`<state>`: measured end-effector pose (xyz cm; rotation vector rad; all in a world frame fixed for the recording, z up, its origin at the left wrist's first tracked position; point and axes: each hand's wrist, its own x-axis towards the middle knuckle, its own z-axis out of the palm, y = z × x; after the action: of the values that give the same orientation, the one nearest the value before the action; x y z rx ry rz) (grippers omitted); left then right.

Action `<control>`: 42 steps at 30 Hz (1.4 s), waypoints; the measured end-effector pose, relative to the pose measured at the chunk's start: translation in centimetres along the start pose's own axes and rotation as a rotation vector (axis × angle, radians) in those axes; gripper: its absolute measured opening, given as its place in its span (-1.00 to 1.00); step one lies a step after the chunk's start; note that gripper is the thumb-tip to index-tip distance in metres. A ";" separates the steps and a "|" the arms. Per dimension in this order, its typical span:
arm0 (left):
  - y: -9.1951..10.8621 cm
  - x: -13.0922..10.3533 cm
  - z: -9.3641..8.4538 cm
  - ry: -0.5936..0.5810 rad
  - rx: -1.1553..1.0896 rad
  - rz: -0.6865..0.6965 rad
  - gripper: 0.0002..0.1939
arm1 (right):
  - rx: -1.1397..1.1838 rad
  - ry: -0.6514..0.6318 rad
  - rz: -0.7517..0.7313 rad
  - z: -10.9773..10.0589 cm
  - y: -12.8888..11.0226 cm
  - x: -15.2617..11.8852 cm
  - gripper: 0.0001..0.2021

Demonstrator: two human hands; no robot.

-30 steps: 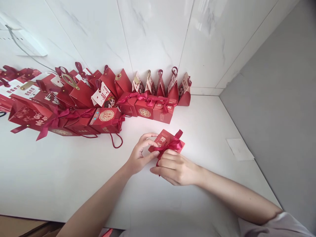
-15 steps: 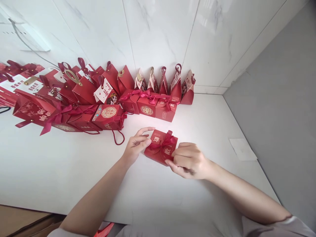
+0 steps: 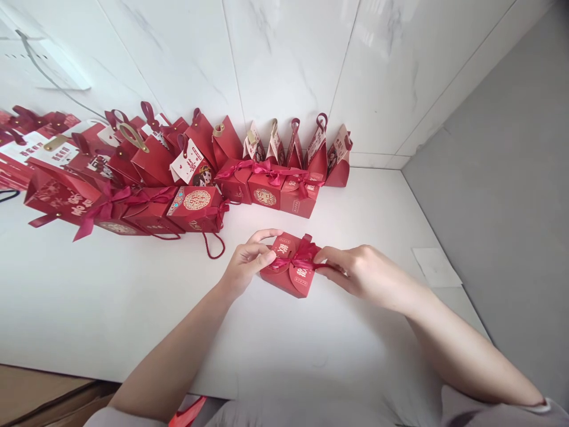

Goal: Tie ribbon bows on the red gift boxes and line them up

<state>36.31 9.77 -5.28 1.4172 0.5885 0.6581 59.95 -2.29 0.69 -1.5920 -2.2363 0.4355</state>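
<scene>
Red double-flap gift box (image 3: 283,280) on the white tabletop (image 3: 368,219), near side of the bow-tied trio (image 3: 267,197) and apart from it. Lid flaps folded over and meeting; dark-pink satin ribbon (image 3: 299,261) crosses the top, gathered in a bow. Left hand (image 3: 242,270): thumb on the box's left end, fingers round its far side, gripping; cannot tell if ribbon is caught too. Right hand (image 3: 371,274): thumb and forefinger pinching ribbon at the box's right end. Judgement: closing done, bow mostly formed, final tightness unclear, perhaps only straightening left. Behind the trio: peaked loop-handled boxes (image 3: 316,161).
</scene>
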 end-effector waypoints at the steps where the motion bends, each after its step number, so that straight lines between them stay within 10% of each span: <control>1: 0.1 0.0 0.0 -0.001 0.022 0.001 -0.72 | 0.025 0.001 0.008 0.0 0.0 0.0 -0.90; 28: 0.5 -0.4 2.4 0.159 0.416 0.159 -0.64 | 0.060 0.134 -0.382 -0.8 -1.1 0.1 -0.81; 42: 0.7 -0.5 2.3 0.145 0.479 0.071 -0.63 | 0.243 -0.055 -0.480 1.5 -2.3 0.4 -0.88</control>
<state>37.56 7.86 -4.41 1.8515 0.8531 0.7093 57.20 -2.70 0.42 -0.8937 -2.3957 0.5869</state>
